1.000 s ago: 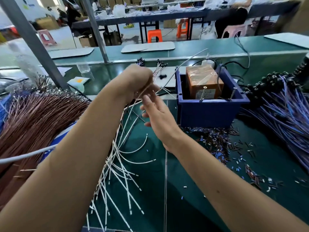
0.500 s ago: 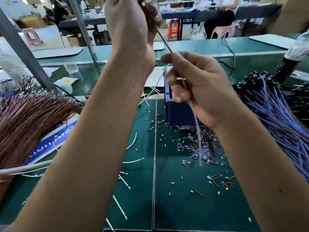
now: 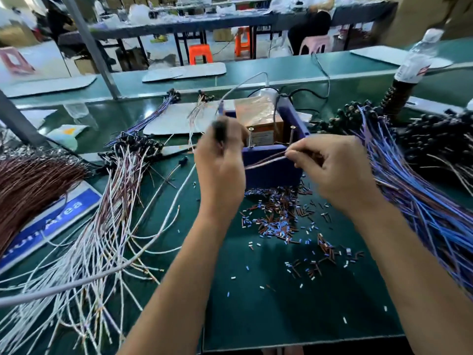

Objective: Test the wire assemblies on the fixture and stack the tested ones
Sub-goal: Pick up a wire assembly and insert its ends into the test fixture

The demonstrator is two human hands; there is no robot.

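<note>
A: Where is the wire assembly [image 3: 266, 160] right now?

B: Stretched between both hands, just in front of the blue fixture box [image 3: 271, 172]. The right hand [image 3: 335, 172] pinches its free ends between thumb and fingertips; the left hand [image 3: 220, 162] is curled round the other end, with something dark and blurred above its knuckles, probably the connector.

A: What could go wrong from here?

B: I'd say the likeliest fault is a missed contact. Two upright pins [image 3: 250, 137] stand on the box rim just beyond the right-hand pinch, close together. If the ends wander, both could land on one pin, or neither could touch cleanly, giving a false reading.

A: And the grip itself?

B: The pinch sits near the very tips, so a thin strand could slip out under tension.

A: Anything around the hands?

B: The untested purple bundle [image 3: 422, 201] lies right beside the right wrist, and the loose white wires [image 3: 102, 239] lie left of the left forearm. A careless sweep could drag strands across, mixing tested with untested.
</note>
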